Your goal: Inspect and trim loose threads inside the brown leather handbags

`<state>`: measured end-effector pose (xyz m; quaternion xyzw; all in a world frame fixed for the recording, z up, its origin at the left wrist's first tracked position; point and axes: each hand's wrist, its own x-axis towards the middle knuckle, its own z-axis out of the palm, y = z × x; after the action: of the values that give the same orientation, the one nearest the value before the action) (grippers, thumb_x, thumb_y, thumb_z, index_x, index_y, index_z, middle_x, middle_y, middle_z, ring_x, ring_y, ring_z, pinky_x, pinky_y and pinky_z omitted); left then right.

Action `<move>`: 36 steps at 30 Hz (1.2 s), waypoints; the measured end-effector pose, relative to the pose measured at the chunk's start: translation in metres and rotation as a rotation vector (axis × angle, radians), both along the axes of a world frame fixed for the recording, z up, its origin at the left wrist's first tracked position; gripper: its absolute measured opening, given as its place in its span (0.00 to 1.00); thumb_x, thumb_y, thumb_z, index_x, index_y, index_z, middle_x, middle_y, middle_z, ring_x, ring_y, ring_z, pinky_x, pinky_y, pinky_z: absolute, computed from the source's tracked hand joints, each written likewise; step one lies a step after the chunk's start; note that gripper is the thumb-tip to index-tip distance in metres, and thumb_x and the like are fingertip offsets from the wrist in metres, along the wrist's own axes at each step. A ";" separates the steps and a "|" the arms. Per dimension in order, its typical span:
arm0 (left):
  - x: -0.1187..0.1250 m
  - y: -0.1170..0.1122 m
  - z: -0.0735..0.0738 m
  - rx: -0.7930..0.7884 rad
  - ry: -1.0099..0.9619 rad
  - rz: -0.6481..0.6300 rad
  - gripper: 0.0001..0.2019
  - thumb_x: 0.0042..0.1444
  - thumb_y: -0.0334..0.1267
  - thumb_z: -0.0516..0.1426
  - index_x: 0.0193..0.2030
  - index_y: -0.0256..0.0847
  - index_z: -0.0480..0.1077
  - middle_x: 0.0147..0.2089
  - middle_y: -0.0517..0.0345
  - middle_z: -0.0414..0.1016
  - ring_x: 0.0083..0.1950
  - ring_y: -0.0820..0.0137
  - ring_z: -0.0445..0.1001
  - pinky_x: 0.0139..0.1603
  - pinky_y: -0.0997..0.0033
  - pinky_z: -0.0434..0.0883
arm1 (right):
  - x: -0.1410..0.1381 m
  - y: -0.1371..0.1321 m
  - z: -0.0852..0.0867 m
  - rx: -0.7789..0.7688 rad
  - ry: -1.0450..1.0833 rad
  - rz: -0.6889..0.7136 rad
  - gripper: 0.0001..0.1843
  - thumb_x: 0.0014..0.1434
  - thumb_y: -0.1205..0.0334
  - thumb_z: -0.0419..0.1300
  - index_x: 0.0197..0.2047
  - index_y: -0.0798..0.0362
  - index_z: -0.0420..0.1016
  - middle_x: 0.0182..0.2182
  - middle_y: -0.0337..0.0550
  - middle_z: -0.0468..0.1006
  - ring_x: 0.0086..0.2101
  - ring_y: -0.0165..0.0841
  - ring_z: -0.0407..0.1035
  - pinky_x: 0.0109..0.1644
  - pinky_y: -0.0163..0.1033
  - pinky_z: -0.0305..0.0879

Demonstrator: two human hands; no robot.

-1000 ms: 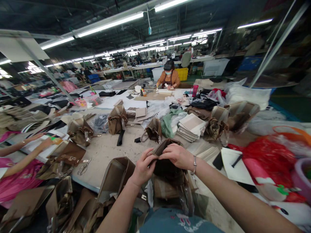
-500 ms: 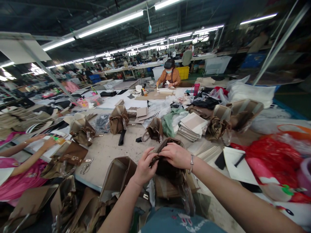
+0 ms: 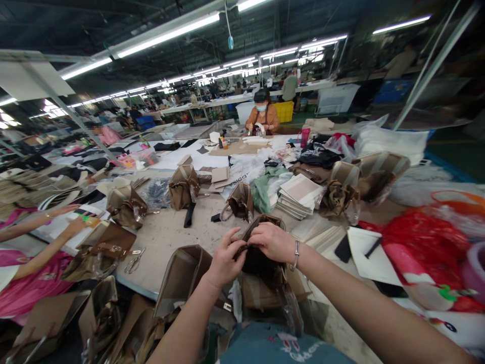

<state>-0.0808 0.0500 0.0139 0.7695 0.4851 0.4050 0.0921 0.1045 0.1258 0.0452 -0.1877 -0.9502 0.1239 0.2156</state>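
Observation:
A brown handbag [image 3: 261, 293] stands open in front of me, its dark inside facing up. My left hand [image 3: 226, 257] pinches the bag's rim on the left, thumb and fingers closed on the edge. Close beside it, my right hand [image 3: 270, 241] grips the same rim from above, fingers bent over into the opening. The fingertips of both hands nearly meet, and the edge between them is partly hidden. Clear plastic wrap [image 3: 290, 308] hangs down the bag's front. Another open brown bag [image 3: 185, 270] stands left of my left forearm.
Scissors [image 3: 134, 261] lie left on the table. A stack of pale panels [image 3: 299, 194] and a small brown bag [image 3: 241, 199] sit beyond my hands. Red plastic bags [image 3: 428, 237] crowd the right. A co-worker's arms [image 3: 56, 227] reach in at the left; another person [image 3: 262, 119] sits across.
My view has shifted slightly. Both hands keep their hold on the bag's rim, with only small finger movement. The person across has raised a pale piece.

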 end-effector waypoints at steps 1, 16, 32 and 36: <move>0.000 0.000 0.000 0.001 0.004 -0.001 0.08 0.52 0.29 0.54 0.40 0.40 0.67 0.58 0.46 0.58 0.44 0.68 0.71 0.48 0.60 0.72 | 0.000 0.000 0.000 -0.005 0.004 0.000 0.11 0.54 0.73 0.55 0.36 0.50 0.75 0.32 0.40 0.75 0.35 0.31 0.66 0.42 0.38 0.58; -0.003 -0.001 -0.010 0.022 -0.056 0.055 0.05 0.52 0.29 0.54 0.34 0.40 0.69 0.50 0.50 0.68 0.50 0.67 0.70 0.50 0.63 0.71 | -0.004 0.002 0.000 -0.022 -0.004 -0.020 0.06 0.57 0.62 0.58 0.35 0.50 0.76 0.32 0.40 0.74 0.34 0.30 0.66 0.39 0.34 0.59; 0.006 -0.007 -0.011 -0.093 -0.113 0.250 0.15 0.52 0.37 0.57 0.48 0.41 0.70 0.44 0.54 0.76 0.44 0.68 0.75 0.48 0.68 0.71 | -0.007 0.002 0.002 -0.016 -0.019 -0.131 0.07 0.59 0.62 0.55 0.34 0.51 0.74 0.32 0.40 0.73 0.35 0.31 0.65 0.38 0.35 0.56; 0.006 -0.007 -0.010 -0.093 -0.109 0.232 0.13 0.52 0.37 0.57 0.46 0.42 0.70 0.42 0.56 0.77 0.42 0.69 0.75 0.46 0.69 0.72 | -0.003 0.002 0.004 -0.046 0.022 -0.033 0.06 0.56 0.66 0.57 0.38 0.51 0.73 0.31 0.40 0.74 0.36 0.31 0.65 0.42 0.36 0.56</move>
<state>-0.0745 0.0425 0.0037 0.6801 0.5833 0.4311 0.1064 0.1012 0.1274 0.0490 -0.2071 -0.9415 0.1440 0.2235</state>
